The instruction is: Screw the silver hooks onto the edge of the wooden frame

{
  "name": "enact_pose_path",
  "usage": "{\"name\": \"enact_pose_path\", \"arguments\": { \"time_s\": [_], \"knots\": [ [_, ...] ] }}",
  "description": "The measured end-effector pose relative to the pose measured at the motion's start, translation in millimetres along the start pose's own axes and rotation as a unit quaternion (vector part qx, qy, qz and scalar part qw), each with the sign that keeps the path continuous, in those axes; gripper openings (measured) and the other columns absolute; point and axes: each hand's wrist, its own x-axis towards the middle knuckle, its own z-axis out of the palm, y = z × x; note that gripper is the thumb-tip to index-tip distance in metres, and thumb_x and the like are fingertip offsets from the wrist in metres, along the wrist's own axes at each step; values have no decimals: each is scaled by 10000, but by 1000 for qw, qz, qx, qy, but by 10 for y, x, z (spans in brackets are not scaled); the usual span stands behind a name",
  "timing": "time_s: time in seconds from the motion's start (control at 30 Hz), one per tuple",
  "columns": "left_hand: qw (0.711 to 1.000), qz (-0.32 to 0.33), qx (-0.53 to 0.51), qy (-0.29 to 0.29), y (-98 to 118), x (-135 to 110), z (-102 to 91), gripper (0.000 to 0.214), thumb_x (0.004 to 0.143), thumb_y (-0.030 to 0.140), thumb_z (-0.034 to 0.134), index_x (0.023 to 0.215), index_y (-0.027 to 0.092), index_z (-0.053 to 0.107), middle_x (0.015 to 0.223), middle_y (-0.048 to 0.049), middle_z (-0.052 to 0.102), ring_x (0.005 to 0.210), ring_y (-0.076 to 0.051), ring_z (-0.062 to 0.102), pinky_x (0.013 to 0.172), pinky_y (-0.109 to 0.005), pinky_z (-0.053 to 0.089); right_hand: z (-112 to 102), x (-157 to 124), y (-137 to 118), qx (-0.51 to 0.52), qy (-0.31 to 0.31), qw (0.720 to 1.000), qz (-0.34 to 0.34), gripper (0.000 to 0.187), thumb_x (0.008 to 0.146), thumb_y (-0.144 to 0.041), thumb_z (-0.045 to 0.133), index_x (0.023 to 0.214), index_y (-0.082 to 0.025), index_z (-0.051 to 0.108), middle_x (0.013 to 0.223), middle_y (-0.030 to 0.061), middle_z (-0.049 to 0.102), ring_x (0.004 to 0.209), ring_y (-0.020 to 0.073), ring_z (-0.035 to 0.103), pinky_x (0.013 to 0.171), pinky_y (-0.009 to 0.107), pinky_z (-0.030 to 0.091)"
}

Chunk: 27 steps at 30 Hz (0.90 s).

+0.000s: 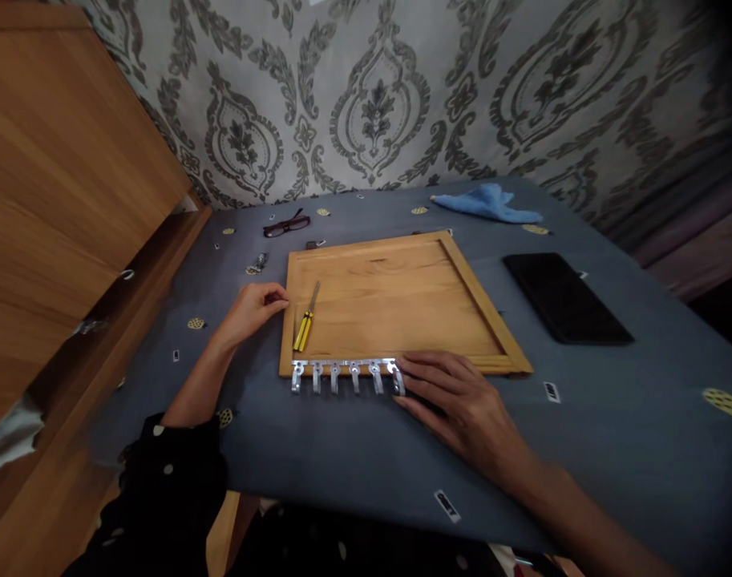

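Right hand: fingers narrowed on the right end of the rail, at the near edge of the panel.
Rail: laid along the left part of the panel's near edge, hooks overhanging; best kept parallel to that edge and pressed flat.
Screwdriver: laid on the panel, toward its left edge.
Left hand: fingers drawn close at the panel's left edge; anything pinched cannot be told.

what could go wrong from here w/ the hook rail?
The hook rail could skew: only the right hand is on it, at one end.
The yellow-handled screwdriver lies loose on the framed wooden board; it may roll or slide if the board gets tilted.
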Motion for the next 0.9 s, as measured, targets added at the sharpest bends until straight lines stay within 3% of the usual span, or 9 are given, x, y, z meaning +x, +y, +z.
{"name": "enact_pose_path", "arguments": {
  "time_s": [0.17, 0.9],
  "knots": [
    [1000, -6, -7, 11, 40, -9, 9, 128, 818, 281, 637, 853, 167, 683, 760, -15, 693, 706, -150, 623, 685, -276, 466, -25, 17, -18, 5, -1, 1000, -1, 138, 910, -247, 643, 990, -183, 735, 1036, 75, 771, 1019, 245, 686, 842, 448, 567],
    [995, -40, -83, 24, 156, 6, -6, 200, 703, 366, 677, 779, 182, 691, 725, -13, 678, 676, -144, 593, 636, -259, 446, -32, 7, -25, 26, -2, 999, 27, 132, 905, -265, 662, 999, -197, 725, 1061, 52, 770, 1035, 226, 676, 877, 425, 545]
  ]
}}
